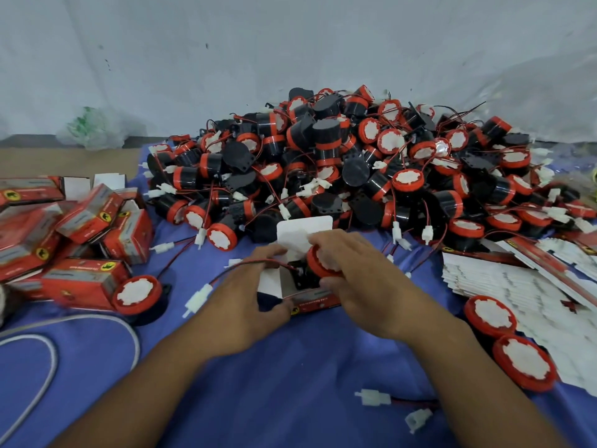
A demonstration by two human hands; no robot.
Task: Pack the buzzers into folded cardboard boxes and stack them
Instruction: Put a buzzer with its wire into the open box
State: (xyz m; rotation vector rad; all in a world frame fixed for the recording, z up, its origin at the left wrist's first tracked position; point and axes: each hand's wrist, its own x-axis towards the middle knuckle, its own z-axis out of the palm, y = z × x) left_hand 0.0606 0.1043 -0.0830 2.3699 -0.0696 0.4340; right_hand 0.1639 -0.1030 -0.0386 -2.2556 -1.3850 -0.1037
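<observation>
A black cylindrical plastic buzzer with a red cap and white face [318,263] sat half inside a small red cardboard box [310,305], tilted, cap toward the right. The box lay on the blue cloth [290,367] with its white top flap [303,227] standing open behind. The buzzer's red-and-black wire [245,263] arched out leftward to a white plastic connector [197,300]. Behind rose a big heap of identical buzzers [355,163], wires tangled. Closed red boxes [84,279] lay jumbled at the left, one loose buzzer [137,294] just beside them, face up. Flat unfolded boxes [517,286] were fanned out at the right, two more buzzers [491,315] resting on them.
</observation>
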